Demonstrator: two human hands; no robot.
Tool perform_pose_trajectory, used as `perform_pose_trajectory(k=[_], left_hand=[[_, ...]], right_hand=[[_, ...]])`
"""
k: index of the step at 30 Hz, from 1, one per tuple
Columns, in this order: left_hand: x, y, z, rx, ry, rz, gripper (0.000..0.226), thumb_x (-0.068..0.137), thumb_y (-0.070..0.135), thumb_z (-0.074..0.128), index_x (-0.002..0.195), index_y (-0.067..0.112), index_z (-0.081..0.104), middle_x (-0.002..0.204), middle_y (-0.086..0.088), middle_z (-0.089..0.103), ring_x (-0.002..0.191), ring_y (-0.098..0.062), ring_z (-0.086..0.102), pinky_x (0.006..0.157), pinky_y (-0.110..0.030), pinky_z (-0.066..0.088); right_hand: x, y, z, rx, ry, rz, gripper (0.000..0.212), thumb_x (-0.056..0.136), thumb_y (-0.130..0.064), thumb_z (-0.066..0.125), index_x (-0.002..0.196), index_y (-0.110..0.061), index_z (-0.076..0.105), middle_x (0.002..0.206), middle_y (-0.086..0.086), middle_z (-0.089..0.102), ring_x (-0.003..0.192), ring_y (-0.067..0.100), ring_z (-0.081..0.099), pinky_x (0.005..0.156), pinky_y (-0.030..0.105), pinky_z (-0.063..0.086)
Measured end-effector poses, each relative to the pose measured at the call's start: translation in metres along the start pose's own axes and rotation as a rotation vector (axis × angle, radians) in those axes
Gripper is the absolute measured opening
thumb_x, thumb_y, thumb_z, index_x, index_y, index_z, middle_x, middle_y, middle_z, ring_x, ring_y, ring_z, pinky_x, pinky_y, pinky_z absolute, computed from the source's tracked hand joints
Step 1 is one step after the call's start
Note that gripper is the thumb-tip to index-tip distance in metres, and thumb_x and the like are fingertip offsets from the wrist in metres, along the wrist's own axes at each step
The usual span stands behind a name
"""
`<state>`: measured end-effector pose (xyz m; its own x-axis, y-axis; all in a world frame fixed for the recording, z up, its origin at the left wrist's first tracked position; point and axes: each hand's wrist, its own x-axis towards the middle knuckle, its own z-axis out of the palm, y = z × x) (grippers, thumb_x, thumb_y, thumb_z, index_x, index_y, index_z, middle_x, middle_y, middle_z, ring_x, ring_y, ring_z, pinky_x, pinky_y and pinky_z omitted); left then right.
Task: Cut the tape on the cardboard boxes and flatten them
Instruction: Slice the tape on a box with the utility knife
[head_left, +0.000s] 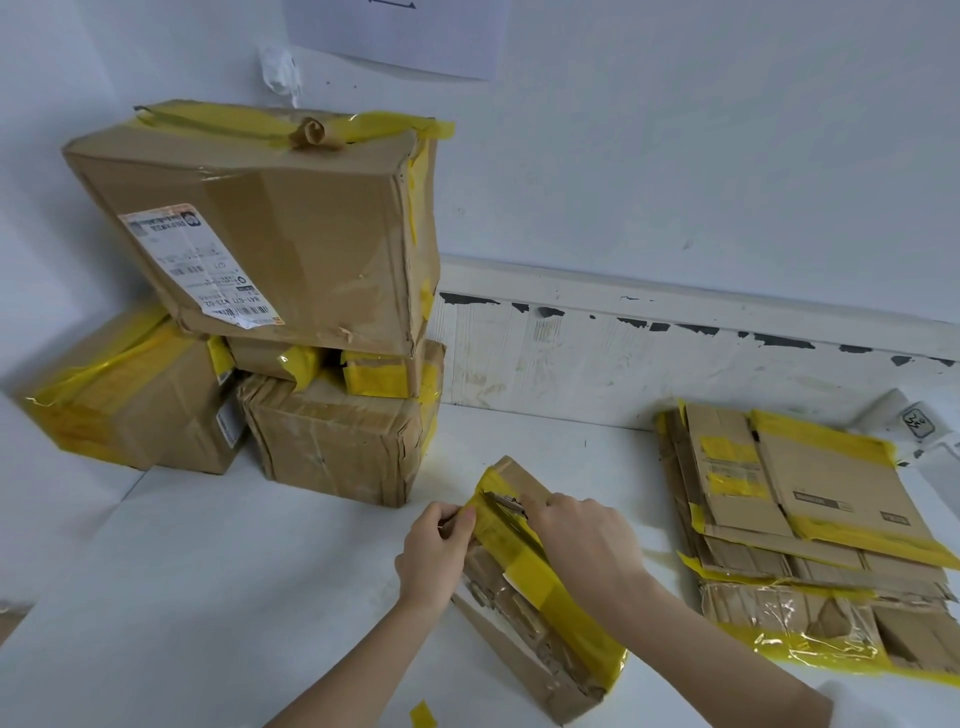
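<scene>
Sealed boxes (270, 291) sitting stacked far-left on bench (208, 571), flattened stack (810, 525) right. Small box (530, 587) lying centre, tape-cutting step underway. Right hand (582, 540) gripping cutter (506, 503) at yellow tape (540, 571); left hand (441, 545) pinching box edge. Next: probably drawing blade along seam.

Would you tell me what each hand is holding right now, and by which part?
The right hand grips a cutter, blade at the yellow tape. The left hand pinches the small box at its far taped edge.
</scene>
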<state>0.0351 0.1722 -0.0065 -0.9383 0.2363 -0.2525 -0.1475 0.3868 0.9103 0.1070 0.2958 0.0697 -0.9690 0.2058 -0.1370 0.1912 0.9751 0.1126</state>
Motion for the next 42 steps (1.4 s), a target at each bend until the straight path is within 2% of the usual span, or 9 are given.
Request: perform_pose_trajectory(k=[7,12,22,26,28,30,33,39,42], left_hand=[[0.003,-0.003,0.001,0.089,0.023,0.018,0.013,0.094,0.034,0.054,0.086,0.024,0.055,0.079,0.015,0.059,0.079,-0.008,0.055,0.095,-0.041,0.038],[0.006,-0.001,0.002,0.199,0.033,0.049,0.014,0.095,0.036,0.050,0.090,0.023,0.053,0.076,0.019,0.053,0.074,-0.003,0.049,0.087,-0.033,0.032],[0.007,-0.005,0.004,0.226,0.042,0.056,0.014,0.095,0.033,0.050,0.090,0.022,0.056,0.078,0.016,0.057,0.074,0.000,0.049,0.079,-0.029,0.019],[0.006,-0.005,0.001,0.420,0.037,0.230,0.027,0.099,0.031,0.042,0.125,0.027,0.048,0.120,0.015,0.055,0.116,-0.008,0.049,0.088,-0.030,0.023],[0.015,-0.004,-0.005,0.697,-0.068,0.563,0.057,0.101,0.019,0.036,0.149,0.029,0.008,0.156,0.013,0.006,0.140,0.000,0.007,0.110,-0.030,0.015],[0.029,0.003,-0.012,0.896,-0.298,0.808,0.073,0.097,0.003,0.033,0.140,0.036,-0.016,0.147,0.017,-0.027,0.135,-0.003,-0.028,0.112,-0.023,-0.010],[0.042,0.010,-0.014,0.990,-0.533,0.889,0.073,0.093,-0.006,0.031,0.145,0.031,-0.004,0.148,0.016,-0.021,0.135,-0.005,-0.030,0.112,-0.019,-0.012],[0.045,0.005,-0.012,0.776,-0.573,0.854,0.062,0.094,-0.010,0.028,0.147,0.018,0.015,0.148,0.017,-0.004,0.140,0.000,-0.012,0.105,-0.002,-0.006],[0.046,0.005,-0.012,0.747,-0.589,0.839,0.060,0.093,-0.010,0.027,0.147,0.015,0.017,0.149,0.016,0.001,0.139,0.003,-0.011,0.107,-0.003,-0.005]], right_hand=[[-0.001,-0.013,-0.008,-0.075,-0.036,-0.048,0.037,0.089,0.011,0.039,0.122,-0.005,0.045,0.070,0.004,0.035,0.070,0.026,0.052,0.041,0.027,0.018],[-0.002,-0.023,-0.018,-0.093,-0.094,-0.122,0.027,0.090,0.010,0.041,0.112,-0.001,0.051,0.102,0.013,0.055,0.091,0.029,0.062,0.041,0.025,0.021],[-0.015,-0.014,-0.013,-0.117,-0.125,-0.151,0.022,0.091,0.010,0.039,0.100,-0.007,0.049,0.074,0.010,0.039,0.070,0.023,0.056,0.041,0.027,0.018],[-0.025,-0.008,-0.009,-0.118,-0.136,-0.144,0.029,0.091,0.012,0.038,0.113,0.000,0.052,0.101,0.012,0.055,0.089,0.029,0.061,0.041,0.028,0.017],[-0.030,-0.006,-0.006,-0.124,-0.145,-0.150,0.030,0.089,0.013,0.039,0.111,0.000,0.054,0.093,0.012,0.053,0.087,0.029,0.061,0.041,0.028,0.016],[-0.036,-0.004,-0.002,-0.123,-0.155,-0.150,0.031,0.089,0.014,0.039,0.111,0.000,0.054,0.085,0.012,0.049,0.087,0.030,0.061,0.041,0.029,0.016],[-0.046,0.001,-0.001,-0.116,-0.165,-0.153,0.030,0.090,0.013,0.037,0.112,0.000,0.054,0.097,0.013,0.054,0.087,0.031,0.061,0.041,0.029,0.017],[-0.076,0.018,0.001,-0.046,-0.199,-0.143,0.030,0.090,0.014,0.034,0.099,-0.013,0.043,0.106,0.015,0.052,0.092,0.034,0.059,0.043,0.029,0.015],[-0.095,0.029,0.009,-0.079,-0.219,-0.107,0.038,0.090,0.013,0.032,0.121,-0.002,0.045,0.086,0.019,0.039,0.089,0.033,0.060,0.043,0.031,0.014]])
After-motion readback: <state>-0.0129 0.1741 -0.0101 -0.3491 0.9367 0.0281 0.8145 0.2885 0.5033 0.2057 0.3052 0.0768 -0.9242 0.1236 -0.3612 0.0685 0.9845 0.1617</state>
